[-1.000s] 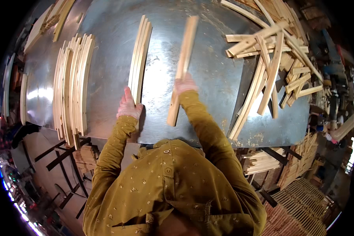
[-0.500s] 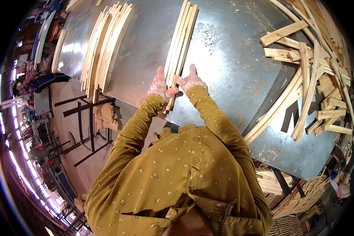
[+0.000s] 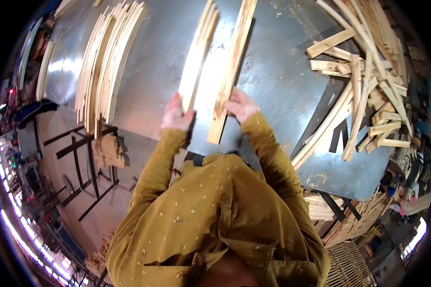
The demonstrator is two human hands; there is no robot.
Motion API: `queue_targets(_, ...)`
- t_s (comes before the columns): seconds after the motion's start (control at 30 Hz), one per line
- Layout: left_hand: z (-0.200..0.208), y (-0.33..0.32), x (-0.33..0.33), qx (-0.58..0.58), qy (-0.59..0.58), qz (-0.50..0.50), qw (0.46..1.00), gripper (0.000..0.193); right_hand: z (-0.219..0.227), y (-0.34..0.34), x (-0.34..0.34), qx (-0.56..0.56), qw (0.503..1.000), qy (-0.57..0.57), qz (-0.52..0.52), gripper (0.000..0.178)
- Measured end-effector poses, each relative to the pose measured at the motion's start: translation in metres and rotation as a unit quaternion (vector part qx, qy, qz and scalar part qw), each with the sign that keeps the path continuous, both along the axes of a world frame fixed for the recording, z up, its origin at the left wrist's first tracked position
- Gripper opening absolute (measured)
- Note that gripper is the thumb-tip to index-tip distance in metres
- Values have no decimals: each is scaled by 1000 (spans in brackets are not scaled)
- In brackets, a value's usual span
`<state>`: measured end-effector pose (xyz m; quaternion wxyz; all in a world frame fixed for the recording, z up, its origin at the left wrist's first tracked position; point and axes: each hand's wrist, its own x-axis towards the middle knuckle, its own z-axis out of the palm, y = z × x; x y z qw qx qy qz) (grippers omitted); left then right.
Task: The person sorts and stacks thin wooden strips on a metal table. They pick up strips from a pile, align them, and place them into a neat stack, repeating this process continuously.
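My left hand (image 3: 175, 115) is closed around the near end of a small bundle of pale wooden strips (image 3: 196, 52), with the thumb on one side and the fingers on the other. To its right, my right hand (image 3: 242, 104) grips the edge of a single wooden board (image 3: 228, 79), whose wide face with a few knots is turned up. Its fingertips are partly hidden against the board. Bundle and board lie apart, both pointing away from me over the grey metal tabletop (image 3: 277, 62).
A larger stack of strips (image 3: 107, 67) lies on the left of the table. Loose offcuts and long curved strips (image 3: 354, 91) are piled at the right. Below the left edge stands a dark metal frame (image 3: 88, 158) beside stacked wood pieces (image 3: 111, 150). Another person (image 3: 26, 115) is at far left.
The strips were together in one bundle between both hands. Now one board is separated to the right in my right hand, while the rest have shifted left with my left hand.
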<state>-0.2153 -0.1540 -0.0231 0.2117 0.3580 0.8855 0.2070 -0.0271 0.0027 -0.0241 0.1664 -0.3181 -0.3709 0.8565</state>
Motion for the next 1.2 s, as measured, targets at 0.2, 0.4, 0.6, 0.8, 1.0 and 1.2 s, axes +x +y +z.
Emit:
queue_targets(0.2,0,-79,-66,-19,75,14,997,78,31,43,24,63,996,-55,-14,64)
queue_targets(0.4,-2,-78,-67,-84,129,12,988,86,142,245,-51,369,888,-192,-194,70)
queue_targets(0.6,22,-60,-33,155,286,13,946,80,168,309,30,567,664,-425,-240,71)
queue_targets(0.8,46,15,22,167,-54,-44,983,55,44,198,253,346,544,-764,-5,107)
queue_targets(1.0,59,102,111,35,-310,-144,939,53,66,154,237,330,651,-681,65,85)
queue_targets(1.2,31,126,168,121,-587,-85,796,68,98,124,160,321,813,-486,16,69)
